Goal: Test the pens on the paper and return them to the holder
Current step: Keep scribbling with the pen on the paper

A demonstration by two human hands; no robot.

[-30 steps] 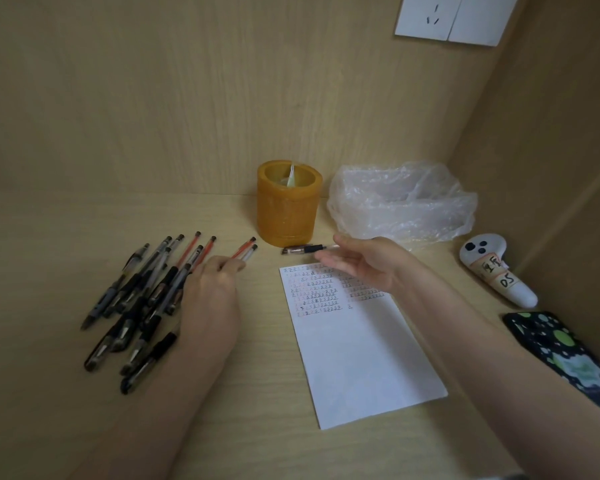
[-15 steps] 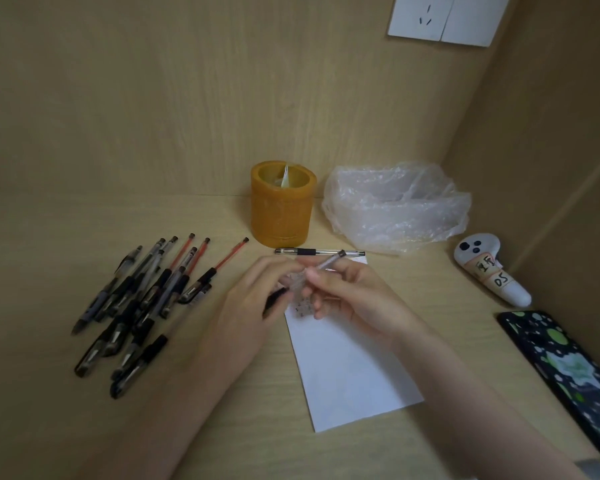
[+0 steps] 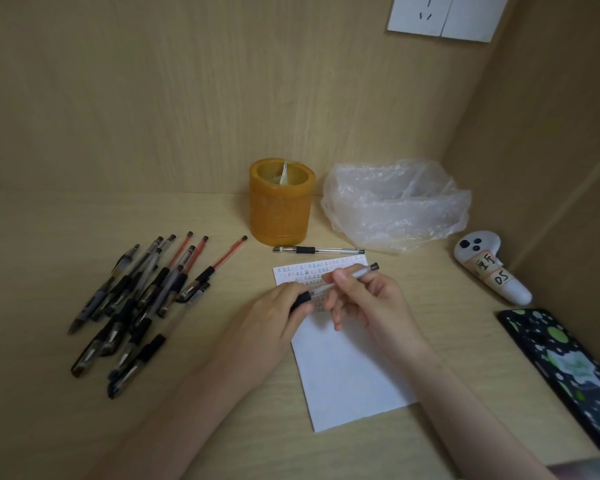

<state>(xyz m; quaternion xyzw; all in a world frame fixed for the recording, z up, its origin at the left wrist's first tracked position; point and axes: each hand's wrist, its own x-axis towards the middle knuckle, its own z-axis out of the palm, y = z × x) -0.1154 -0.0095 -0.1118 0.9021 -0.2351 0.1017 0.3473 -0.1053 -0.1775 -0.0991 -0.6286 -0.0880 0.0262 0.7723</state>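
Observation:
Both hands hold one black pen [image 3: 340, 284] above the top of the white paper [image 3: 347, 372]. My left hand [image 3: 278, 315] pinches its black grip or cap end. My right hand [image 3: 368, 303] grips the clear barrel, whose rear end points up and right. The paper has rows of small written marks along its top edge. The orange holder [image 3: 282, 206] stands behind the paper, near the back wall. A single black pen [image 3: 317, 250] lies flat between holder and paper. A pile of several black and red pens [image 3: 142, 296] lies to the left on the desk.
A crumpled clear plastic bag [image 3: 395, 206] sits right of the holder. A white controller with a label [image 3: 489, 266] lies near the right wall. A dark phone with green spots [image 3: 568, 368] lies at the front right. Wooden walls close in behind and on the right.
My left hand took a pen from the pile and brought it over the paper. My right hand came in and gripped its barrel. The hands now sit slightly lower on the paper.

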